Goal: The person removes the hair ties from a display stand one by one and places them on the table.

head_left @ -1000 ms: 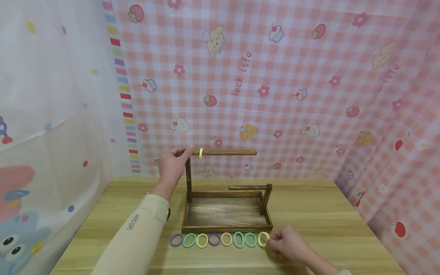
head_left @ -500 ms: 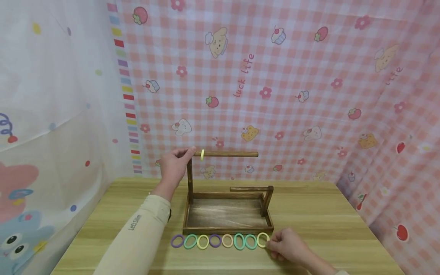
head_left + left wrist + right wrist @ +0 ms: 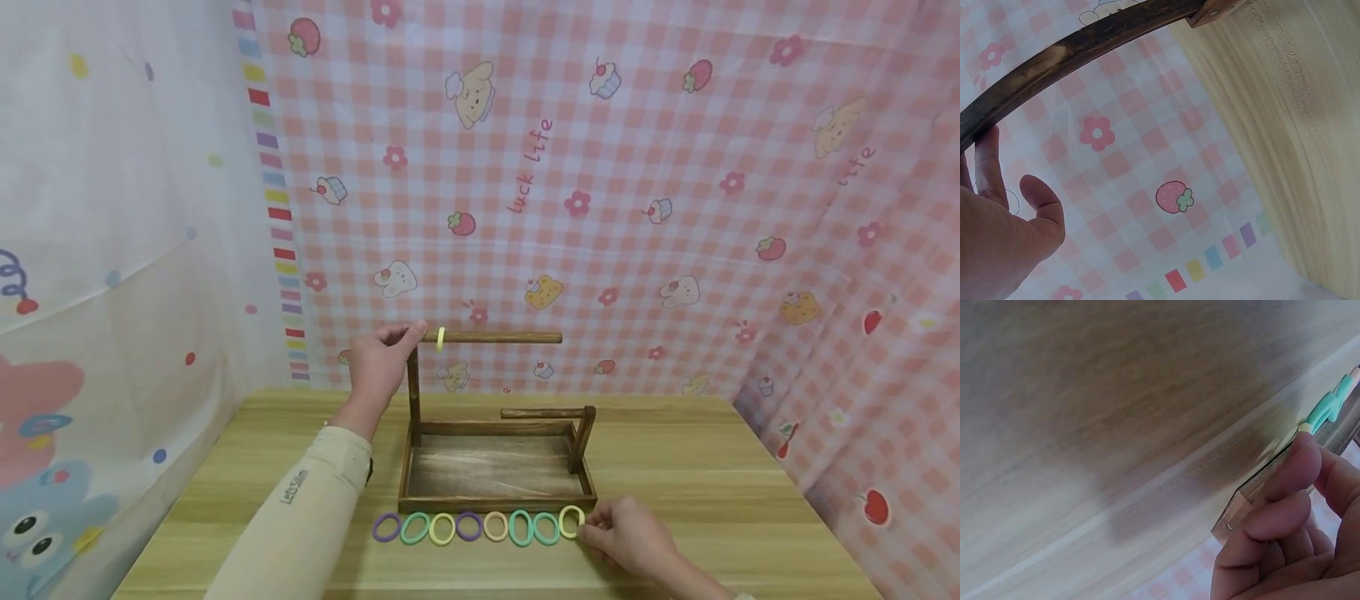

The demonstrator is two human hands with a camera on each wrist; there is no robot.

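A dark wooden stand (image 3: 498, 503) has a shallow tray base, a tall left post with a long top bar (image 3: 502, 337), and a shorter right post with a lower bar. One yellow hair tie (image 3: 440, 339) hangs on the top bar near its left end. My left hand (image 3: 378, 362) grips the top left corner of the stand, beside that tie. On the table, in front of the tray, my right hand (image 3: 630, 533) pinches the rightmost yellow hair tie (image 3: 572, 508). In the right wrist view, fingers hide most of this tie (image 3: 1304, 427).
Several purple, green, yellow and orange hair ties, among them a purple one (image 3: 387, 527) at the left end, lie in a row before the tray. A wooden table (image 3: 675, 450) carries everything. Behind it hangs a pink checked cloth (image 3: 645, 250).
My right hand has closed in on the rightmost yellow hair tie, which has shifted slightly left. My left hand stays at the stand's corner. The head view has tilted a little.
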